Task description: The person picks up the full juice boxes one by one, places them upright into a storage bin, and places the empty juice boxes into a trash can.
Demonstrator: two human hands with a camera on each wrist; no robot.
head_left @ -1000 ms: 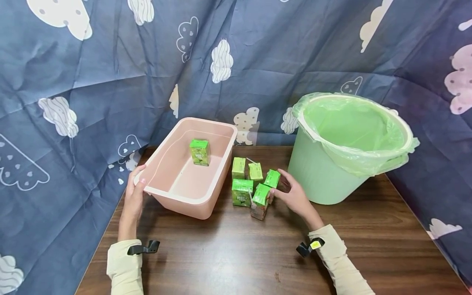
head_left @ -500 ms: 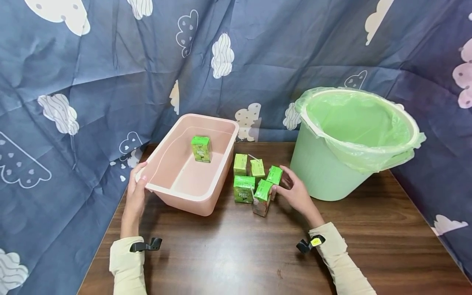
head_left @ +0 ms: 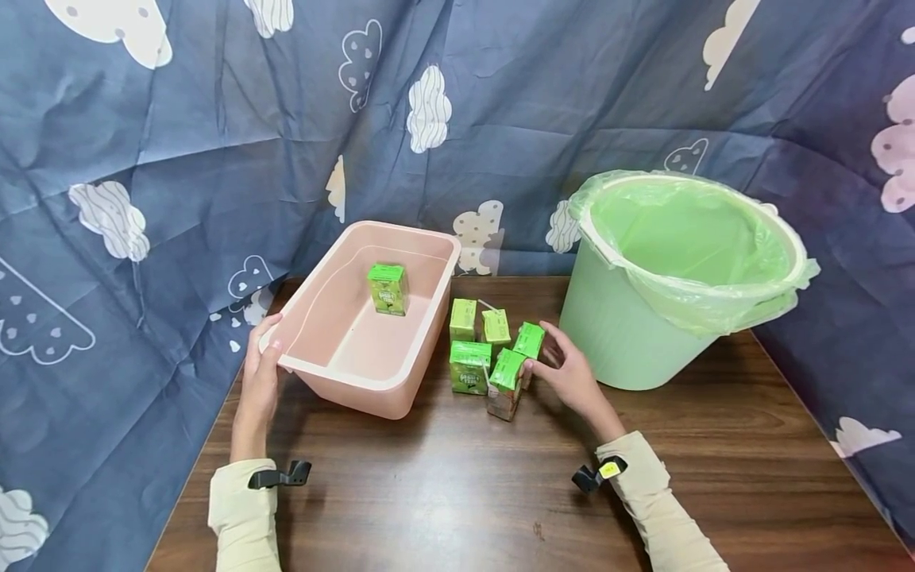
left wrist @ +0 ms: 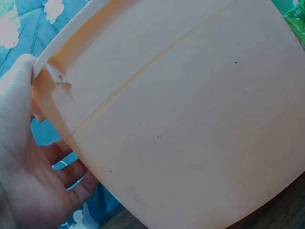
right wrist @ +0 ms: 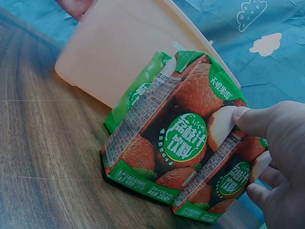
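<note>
Flanking juice boxes (head_left: 470, 367): pink tub (head_left: 372, 400), green bin (head_left: 608, 330).

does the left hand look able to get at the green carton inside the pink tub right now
Probably not without letting go: the left hand grips the rim of the pink tub. Otherwise the way looks free, since the open top leaves the green carton uncovered.

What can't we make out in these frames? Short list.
Head: floor of the green bin, behind its near side.
Left wrist: most of a green carton, cut off at the upper right.
Right wrist: most of the left hand, cut off by the top edge.
Right wrist: side print on the left litchi carton, too small to read.
</note>
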